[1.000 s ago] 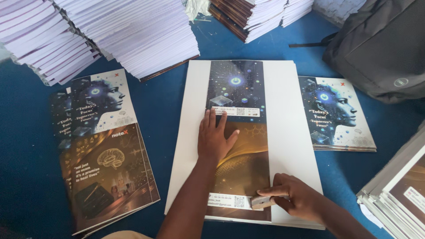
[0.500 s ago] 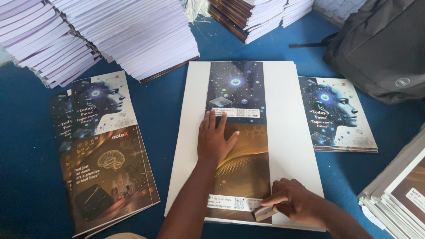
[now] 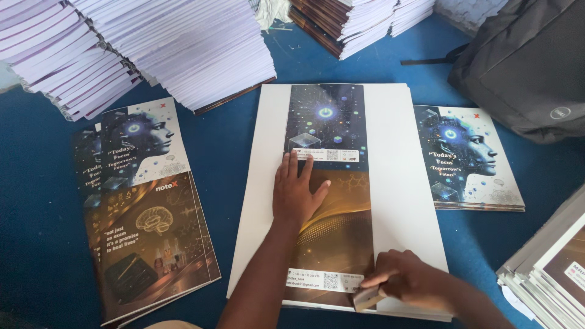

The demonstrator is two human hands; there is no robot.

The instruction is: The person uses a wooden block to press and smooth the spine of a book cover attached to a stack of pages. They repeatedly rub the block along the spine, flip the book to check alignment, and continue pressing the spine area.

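A white sheet (image 3: 402,183) lies on the blue surface with a dark printed cover strip (image 3: 329,122) running down its middle. My left hand (image 3: 297,194) rests flat on that strip, fingers spread and pointing away from me. My right hand (image 3: 408,283) is at the sheet's near edge, closed around a small tan block (image 3: 367,298) that presses on the strip's lower right corner.
Printed covers (image 3: 143,207) lie fanned out at the left. A finished book (image 3: 466,157) lies at the right. Tall stacks of white pages (image 3: 183,42) and bound books (image 3: 347,21) stand at the back. A black backpack (image 3: 524,61) sits at the far right, and more stacked sheets (image 3: 548,268) at the near right.
My right hand has slid the small block a little toward me along the strip's right edge. My left hand has stayed flat in place.
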